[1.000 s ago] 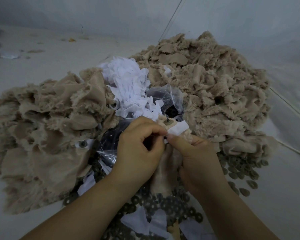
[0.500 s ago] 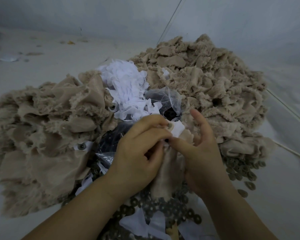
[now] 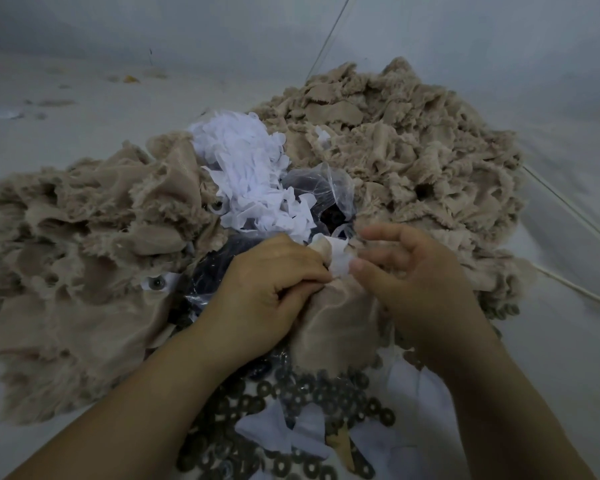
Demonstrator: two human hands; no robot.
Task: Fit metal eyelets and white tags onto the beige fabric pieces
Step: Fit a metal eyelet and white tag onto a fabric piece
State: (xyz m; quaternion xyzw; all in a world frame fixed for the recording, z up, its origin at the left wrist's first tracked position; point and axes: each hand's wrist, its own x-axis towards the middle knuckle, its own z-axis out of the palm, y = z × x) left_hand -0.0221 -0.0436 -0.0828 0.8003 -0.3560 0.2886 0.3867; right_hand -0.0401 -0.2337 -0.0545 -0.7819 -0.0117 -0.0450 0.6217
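My left hand point(image 3: 267, 292) grips a beige fabric piece point(image 3: 333, 327) at the centre, fingers curled over its top edge beside a small white tag point(image 3: 338, 259). My right hand point(image 3: 416, 282) is at the tag's right side, thumb tip touching it, the other fingers lifted and loosely spread, somewhat blurred. The fabric hangs down between both hands. Dark metal washers point(image 3: 312, 396) lie scattered below my hands. A heap of white tags point(image 3: 250, 171) sits behind my hands.
Two large piles of beige fabric pieces flank the work, one on the left point(image 3: 84, 244) with an eyelet point(image 3: 156, 282) showing, one on the right point(image 3: 413, 150). A clear plastic bag point(image 3: 326, 188) of dark parts lies between them. Thin cords point(image 3: 568, 206) run along the right.
My right hand's fingers have lifted and spread away from the tag, leaving the thumb at it. My left hand keeps its hold on the fabric. The view has shifted slightly.
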